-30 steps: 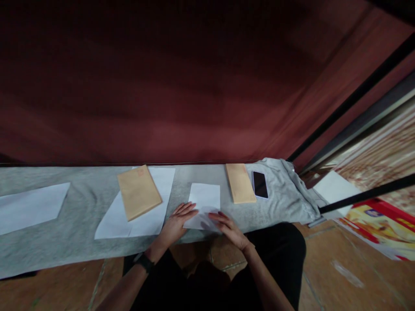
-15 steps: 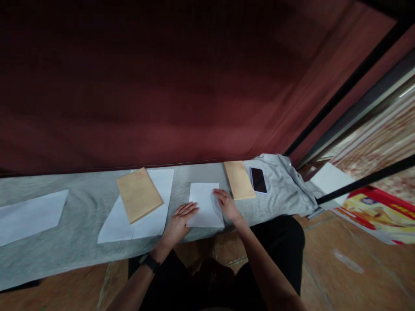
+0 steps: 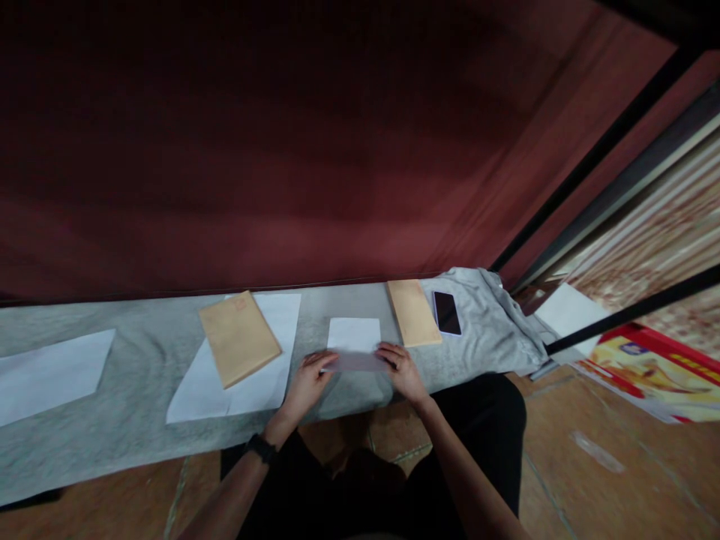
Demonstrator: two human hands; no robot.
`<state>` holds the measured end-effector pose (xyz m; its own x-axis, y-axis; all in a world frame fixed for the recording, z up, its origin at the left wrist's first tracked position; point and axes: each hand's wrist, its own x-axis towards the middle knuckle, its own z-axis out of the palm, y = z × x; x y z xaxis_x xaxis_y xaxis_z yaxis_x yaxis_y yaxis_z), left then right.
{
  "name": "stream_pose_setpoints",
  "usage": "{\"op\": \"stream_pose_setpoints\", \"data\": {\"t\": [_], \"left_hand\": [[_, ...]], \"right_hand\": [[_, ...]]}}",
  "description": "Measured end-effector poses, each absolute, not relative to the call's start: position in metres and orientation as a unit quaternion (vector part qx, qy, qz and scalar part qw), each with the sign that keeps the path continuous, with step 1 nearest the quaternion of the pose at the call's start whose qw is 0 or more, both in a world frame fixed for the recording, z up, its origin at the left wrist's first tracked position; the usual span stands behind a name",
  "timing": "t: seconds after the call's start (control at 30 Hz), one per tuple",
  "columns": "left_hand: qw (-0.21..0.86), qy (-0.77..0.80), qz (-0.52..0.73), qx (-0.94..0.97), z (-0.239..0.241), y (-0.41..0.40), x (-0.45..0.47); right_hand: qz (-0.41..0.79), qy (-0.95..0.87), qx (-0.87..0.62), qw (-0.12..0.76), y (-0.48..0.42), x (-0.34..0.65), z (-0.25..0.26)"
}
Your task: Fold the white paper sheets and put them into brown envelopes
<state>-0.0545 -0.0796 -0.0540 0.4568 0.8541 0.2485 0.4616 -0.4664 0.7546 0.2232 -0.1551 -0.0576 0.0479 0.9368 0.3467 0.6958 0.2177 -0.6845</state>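
A white sheet of paper (image 3: 354, 332) lies on the grey cloth in front of me, its near part lifted and bent up and over toward the far side. My left hand (image 3: 308, 382) pinches the left end of the raised edge. At the right end of that edge, my right hand (image 3: 402, 371) has its fingers closed on the paper. The raised flap looks shaded and hides part of the sheet behind it. Just right of the sheet lies a brown envelope stack (image 3: 415, 313), with a phone (image 3: 448, 313) beside it.
Another brown envelope stack (image 3: 239, 341) rests on larger white sheets (image 3: 196, 394) to the left. Farther left lies one more white sheet (image 3: 53, 371). Grey cloth (image 3: 140, 352) covers the long bench against a dark red curtain (image 3: 315, 247). A colourful box (image 3: 652, 367) and black bars stand right.
Both hands lay on the flat sheet before. Now they hold its near edge, which has come up off the cloth and folded away from me.
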Motion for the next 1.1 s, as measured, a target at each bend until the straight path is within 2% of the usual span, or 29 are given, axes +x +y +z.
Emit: {"op": "stream_pose_setpoints", "data": {"t": [0.3, 0.63, 0.83, 0.97, 1.1], "left_hand": [[0.343, 0.479, 0.335, 0.735, -0.041, -0.076, -0.043], [0.341, 0.554, 0.340, 0.679, -0.044, -0.069, -0.027], [0.355, 0.543, 0.344, 0.679, -0.047, -0.071, -0.029], [0.391, 0.501, 0.334, 0.696, -0.046, -0.075, -0.036], [0.395, 0.467, 0.379, 0.695, -0.043, -0.084, -0.046]], "right_hand": [[0.130, -0.603, -0.653, 0.440, -0.151, 0.210, -0.062], [0.095, -0.562, -0.708, 0.416, -0.148, 0.195, -0.061], [0.087, -0.562, -0.715, 0.406, -0.150, 0.192, -0.059], [0.142, -0.571, -0.683, 0.433, -0.151, 0.197, -0.055], [0.250, -0.569, -0.601, 0.503, -0.161, 0.199, -0.046]]}}
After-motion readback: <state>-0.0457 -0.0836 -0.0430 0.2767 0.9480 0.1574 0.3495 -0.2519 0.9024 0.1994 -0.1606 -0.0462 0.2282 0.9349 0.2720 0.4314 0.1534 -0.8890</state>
